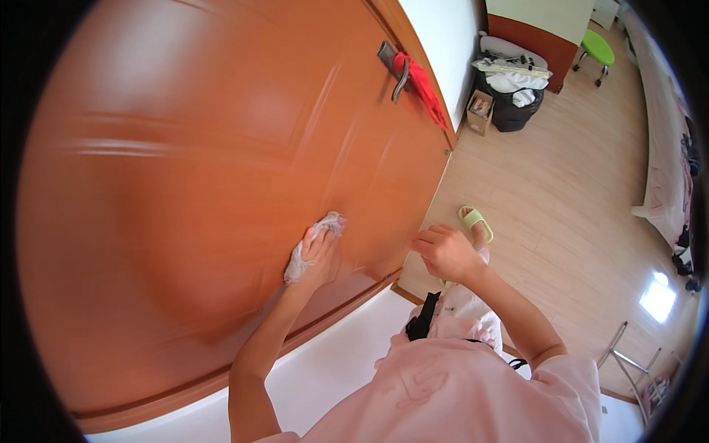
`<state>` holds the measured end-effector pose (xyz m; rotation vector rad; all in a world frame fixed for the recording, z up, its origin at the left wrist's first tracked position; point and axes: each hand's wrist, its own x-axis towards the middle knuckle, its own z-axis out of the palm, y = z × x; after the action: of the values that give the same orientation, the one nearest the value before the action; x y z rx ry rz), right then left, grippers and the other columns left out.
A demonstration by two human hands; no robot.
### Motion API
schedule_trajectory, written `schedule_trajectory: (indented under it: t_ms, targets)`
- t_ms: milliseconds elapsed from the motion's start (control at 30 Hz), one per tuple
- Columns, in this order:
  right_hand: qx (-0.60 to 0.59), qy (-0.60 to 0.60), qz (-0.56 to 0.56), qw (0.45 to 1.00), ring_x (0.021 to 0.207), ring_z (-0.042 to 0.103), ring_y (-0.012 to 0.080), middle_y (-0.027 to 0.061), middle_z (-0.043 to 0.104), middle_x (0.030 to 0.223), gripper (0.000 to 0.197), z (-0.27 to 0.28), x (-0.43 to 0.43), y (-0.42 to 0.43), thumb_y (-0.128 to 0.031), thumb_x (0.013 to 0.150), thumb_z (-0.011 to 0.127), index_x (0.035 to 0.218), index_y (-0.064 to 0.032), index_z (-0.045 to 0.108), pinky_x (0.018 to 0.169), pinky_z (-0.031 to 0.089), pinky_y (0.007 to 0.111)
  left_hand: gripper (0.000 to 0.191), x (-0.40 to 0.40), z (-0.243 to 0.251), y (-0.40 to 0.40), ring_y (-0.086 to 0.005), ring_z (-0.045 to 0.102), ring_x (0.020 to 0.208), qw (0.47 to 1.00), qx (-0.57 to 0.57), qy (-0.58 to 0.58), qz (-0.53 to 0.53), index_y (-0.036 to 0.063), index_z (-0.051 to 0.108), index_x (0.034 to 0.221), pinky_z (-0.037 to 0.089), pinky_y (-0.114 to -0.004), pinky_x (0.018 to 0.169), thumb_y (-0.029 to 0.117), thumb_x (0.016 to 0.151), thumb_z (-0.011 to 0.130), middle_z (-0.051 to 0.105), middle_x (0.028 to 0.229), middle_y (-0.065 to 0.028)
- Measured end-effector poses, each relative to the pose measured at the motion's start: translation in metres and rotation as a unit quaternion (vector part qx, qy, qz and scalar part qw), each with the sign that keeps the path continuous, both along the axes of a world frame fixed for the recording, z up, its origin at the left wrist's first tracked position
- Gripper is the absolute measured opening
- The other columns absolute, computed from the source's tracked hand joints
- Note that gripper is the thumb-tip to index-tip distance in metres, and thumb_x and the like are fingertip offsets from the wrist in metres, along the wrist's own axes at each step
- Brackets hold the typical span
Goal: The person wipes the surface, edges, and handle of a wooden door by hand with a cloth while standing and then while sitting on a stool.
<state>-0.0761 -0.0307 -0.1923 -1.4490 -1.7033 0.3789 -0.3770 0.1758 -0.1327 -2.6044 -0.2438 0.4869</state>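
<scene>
My left hand (317, 256) presses a crumpled whitish cleaning cloth (299, 264) flat against an orange-brown panelled wooden door (221, 183). Pinkish marks show along the cloth's edge. In front of my body, my right hand (447, 253) hangs in the air with loosely curled fingers, apart from the door; nothing shows in it. A red cloth (422, 91) is draped through the dark metal door handle (397, 77), up and to the right of my left hand.
Beyond the door stand a small cardboard box (479, 112), a filled black plastic bag (515, 113) and a green wheeled stool (598, 47). A bed (659, 166) runs along the right. Wood-look flooring (554, 183) lies underfoot; a metal frame (628, 357) stands lower right.
</scene>
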Motion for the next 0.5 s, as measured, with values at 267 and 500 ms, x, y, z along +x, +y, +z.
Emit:
schedule_trajectory:
  t_ms: [267,500]
  targets:
    - [0.011,-0.013,-0.044,0.999,0.087,0.07,0.0283,0.0065,0.074,0.1,0.021,0.026,0.036,0.028,0.003,0.074,0.067,0.093,-0.0045,0.072,0.077,0.058,0.041,0.057,0.229,0.192,0.04,-0.0365,0.041,0.144,0.909,0.224,-0.348,0.056,0.0177,0.049,0.154,0.02,-0.068,0.119,0.035,0.101,0.058,0.05,0.155,-0.0111]
    - [0.038,-0.043,-0.019,0.998,0.089,0.067,0.0283,0.0075,0.068,0.098,0.019,0.012,0.031,0.036,-0.005,0.074,0.068,0.093,-0.0048,0.067,0.076,0.056,0.04,0.055,0.194,0.064,0.054,-0.0304,0.039,0.147,0.982,0.158,-0.098,0.021,0.0097,0.052,0.151,0.018,-0.059,0.125,0.031,0.1,0.054,0.048,0.156,-0.0085]
